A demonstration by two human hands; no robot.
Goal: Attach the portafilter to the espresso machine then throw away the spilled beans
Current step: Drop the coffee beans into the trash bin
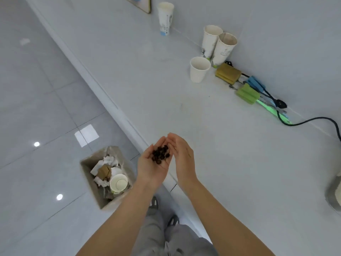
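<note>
4 paper cups (pixel 200 72), sponges (pixel 228 73) and a cable (pixel 311 120) on the counter (pixel 147 71).

Glossy floor tiles (pixel 46 89) throw back hard white spots of light, polished smooth between thin dark grout lines. The tabletop (pixel 166 89) reads paler and matt, a smooth stone-like slab with faint smudges. Dark beans (pixel 160 154) carry a slight sheen in the bare left hand (pixel 154 163). In the bin (pixel 88 174), a thin, wrinkled plastic liner holds crumpled paper and brown cardboard. Paper cups (pixel 200 72) look dull white and dry. The sponges (pixel 228 73) are coarse and porous, olive and green. A black cable (pixel 313 120) shows a rubbery, slightly shiny skin. Trousers (pixel 177 241) are soft grey cloth.
</note>
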